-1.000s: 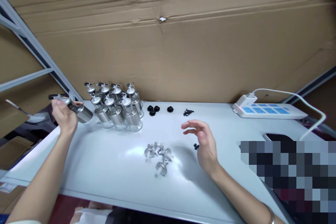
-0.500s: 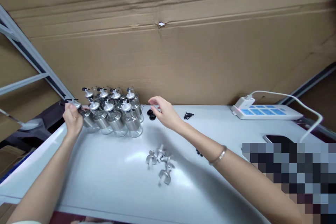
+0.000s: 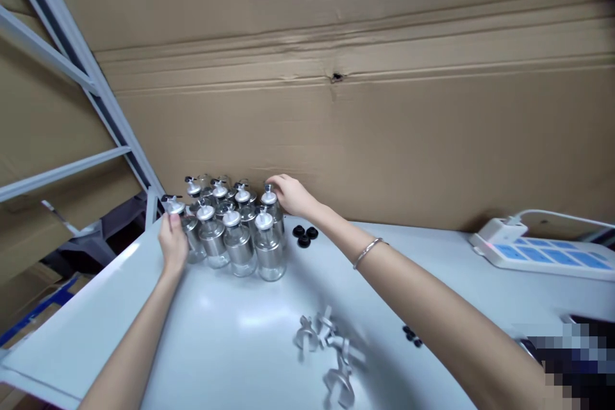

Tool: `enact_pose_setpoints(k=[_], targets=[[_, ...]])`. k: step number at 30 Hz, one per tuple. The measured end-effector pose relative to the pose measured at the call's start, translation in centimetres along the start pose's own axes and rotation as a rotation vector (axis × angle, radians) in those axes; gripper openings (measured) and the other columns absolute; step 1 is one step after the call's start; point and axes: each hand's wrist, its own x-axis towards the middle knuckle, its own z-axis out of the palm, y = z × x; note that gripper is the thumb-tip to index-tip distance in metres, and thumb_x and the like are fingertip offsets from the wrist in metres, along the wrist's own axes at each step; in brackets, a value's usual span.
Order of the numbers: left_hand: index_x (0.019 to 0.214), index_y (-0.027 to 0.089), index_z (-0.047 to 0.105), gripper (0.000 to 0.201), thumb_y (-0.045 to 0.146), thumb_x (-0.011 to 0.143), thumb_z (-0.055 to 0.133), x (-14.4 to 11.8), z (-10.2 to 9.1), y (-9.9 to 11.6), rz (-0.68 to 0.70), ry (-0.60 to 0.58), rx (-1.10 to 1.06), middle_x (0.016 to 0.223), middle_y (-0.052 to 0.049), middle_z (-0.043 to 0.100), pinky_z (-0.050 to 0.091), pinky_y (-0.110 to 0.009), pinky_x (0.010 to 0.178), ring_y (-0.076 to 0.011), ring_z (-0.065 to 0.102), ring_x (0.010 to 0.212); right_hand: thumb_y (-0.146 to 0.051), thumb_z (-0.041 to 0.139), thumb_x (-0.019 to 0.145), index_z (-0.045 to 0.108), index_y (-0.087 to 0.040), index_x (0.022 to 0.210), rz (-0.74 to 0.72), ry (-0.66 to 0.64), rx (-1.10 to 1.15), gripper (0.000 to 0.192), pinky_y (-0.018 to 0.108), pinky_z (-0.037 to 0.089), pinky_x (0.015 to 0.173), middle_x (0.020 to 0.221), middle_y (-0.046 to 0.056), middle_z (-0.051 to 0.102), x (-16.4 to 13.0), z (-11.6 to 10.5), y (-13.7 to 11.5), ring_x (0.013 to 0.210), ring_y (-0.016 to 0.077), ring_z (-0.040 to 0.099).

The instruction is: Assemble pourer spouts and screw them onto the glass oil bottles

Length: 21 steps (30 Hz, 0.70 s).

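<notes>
Several glass bottles with silver metal bands and pump tops stand upright in close rows on the left part of the white table. My left hand (image 3: 173, 240) is closed around the side of the leftmost front glass bottle (image 3: 193, 245), its thumb just under the pump top and its other fingers hidden behind. At the right rear of the group, my right hand (image 3: 294, 196) reaches over with fingers stretched out beside the pump top of a corner bottle (image 3: 269, 196). Its fingertips are at that top; whether they press on it I cannot tell.
Black round caps (image 3: 303, 241) lie right of the bottles. Loose silver pump heads (image 3: 340, 379) are scattered nearer the front. Small black parts (image 3: 412, 336) sit by my right forearm. A power strip (image 3: 542, 253) with a plugged-in charger is at right. Cardboard (image 3: 384, 141) rises behind the table.
My right hand has moved left from above the black caps to the right rear bottle. My left hand stays on the leftmost front bottle. The view has shifted left and up.
</notes>
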Motion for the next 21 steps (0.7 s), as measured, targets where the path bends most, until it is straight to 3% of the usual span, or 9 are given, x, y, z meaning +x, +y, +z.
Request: enact_pose_setpoints(k=[5, 7, 10, 12, 14, 16, 17, 19, 21], targets=[[0.085, 0.019, 0.051, 0.043, 0.059, 0.088, 0.035, -1.0, -0.1, 0.2, 0.026, 0.035, 0.033, 0.081, -0.004, 0.057, 0.047, -0.037, 0.081, -0.0221, 0.057, 0.081, -0.004, 0.061, 0.073, 0.059, -0.018, 0.084, 0.040, -0.021, 0.058, 0.018, 0.032, 0.048, 0.077, 0.084, 0.005, 0.069, 1.1, 0.7, 1.0, 0.079, 0.0184, 0.063], [0.094, 0.018, 0.049, 0.039, 0.054, 0.089, 0.035, -1.1, 0.0, 0.2, 0.045, 0.095, 0.040, 0.095, -0.008, 0.055, 0.045, -0.040, 0.090, -0.0243, 0.055, 0.095, -0.006, 0.059, 0.073, 0.056, -0.019, 0.079, 0.051, 0.002, 0.086, 0.015, 0.029, 0.048, 0.071, 0.076, 0.002, 0.067, 1.1, 1.1, 1.2, 0.072, 0.0163, 0.062], [0.111, 0.017, 0.040, 0.041, 0.051, 0.088, 0.036, -1.2, 0.1, 0.8, 0.099, 0.230, 0.046, 0.119, -0.014, 0.043, 0.034, -0.047, 0.104, -0.0282, 0.043, 0.119, -0.011, 0.057, 0.074, 0.051, -0.020, 0.075, 0.064, 0.083, 0.113, 0.011, 0.029, 0.046, 0.068, 0.069, -0.001, 0.062, 1.0, 1.1, 0.9, 0.066, 0.0148, 0.057], [0.114, 0.018, 0.036, 0.042, 0.050, 0.087, 0.040, -1.7, 0.1, 1.9, 0.271, 0.302, 0.033, 0.124, -0.014, 0.036, 0.028, -0.050, 0.108, -0.0296, 0.037, 0.125, -0.015, 0.056, 0.076, 0.049, -0.020, 0.077, 0.066, 0.170, 0.123, 0.009, 0.030, 0.046, 0.070, 0.071, 0.000, 0.060, 0.9, 0.6, 0.5, 0.068, 0.0153, 0.055], [0.116, 0.023, 0.037, 0.039, 0.045, 0.085, 0.047, -3.2, 0.2, 3.7, 0.609, 0.316, -0.011, 0.124, -0.011, 0.036, 0.029, -0.052, 0.108, -0.0297, 0.037, 0.126, -0.020, 0.053, 0.080, 0.048, -0.021, 0.081, 0.064, 0.270, 0.129, 0.006, 0.032, 0.045, 0.075, 0.078, 0.002, 0.059, 0.8, -0.5, -0.1, 0.074, 0.0165, 0.054], [0.119, 0.030, 0.041, 0.037, 0.035, 0.084, 0.054, -5.7, 0.6, 6.1, 0.931, 0.203, -0.054, 0.125, -0.007, 0.040, 0.032, -0.047, 0.107, -0.0274, 0.039, 0.126, -0.022, 0.049, 0.083, 0.047, -0.022, 0.084, 0.059, 0.367, 0.131, 0.002, 0.034, 0.045, 0.079, 0.085, 0.003, 0.058, 0.8, -2.0, -0.9, 0.079, 0.0172, 0.054], [0.118, 0.034, 0.044, 0.038, 0.032, 0.082, 0.057, -7.1, 0.9, 7.3, 1.052, 0.064, -0.021, 0.124, -0.004, 0.044, 0.032, -0.045, 0.108, -0.0267, 0.039, 0.128, -0.022, 0.048, 0.083, 0.046, -0.023, 0.084, 0.050, 0.420, 0.132, 0.002, 0.034, 0.045, 0.080, 0.086, 0.003, 0.057, 0.8, -2.8, -1.2, 0.079, 0.0171, 0.053], [0.119, 0.036, 0.051, 0.040, 0.028, 0.081, 0.060, -9.8, 1.7, 9.2, 1.215, -0.219, 0.127, 0.120, -0.002, 0.053, 0.026, -0.041, 0.113, -0.0250, 0.034, 0.134, -0.022, 0.052, 0.082, 0.047, -0.023, 0.083, -0.031, 0.563, 0.165, 0.005, 0.035, 0.045, 0.080, 0.084, 0.002, 0.057, 0.7, -4.5, -1.9, 0.079, 0.0171, 0.054], [0.126, 0.031, 0.051, 0.044, 0.023, 0.083, 0.057, -11.8, 2.6, 10.3, 1.242, -0.368, 0.257, 0.121, -0.004, 0.057, 0.017, -0.043, 0.117, -0.0243, 0.031, 0.137, -0.023, 0.054, 0.083, 0.048, -0.024, 0.084, -0.098, 0.633, 0.180, 0.006, 0.037, 0.046, 0.079, 0.082, 0.001, 0.056, 0.5, -6.2, -2.5, 0.077, 0.0169, 0.056]])
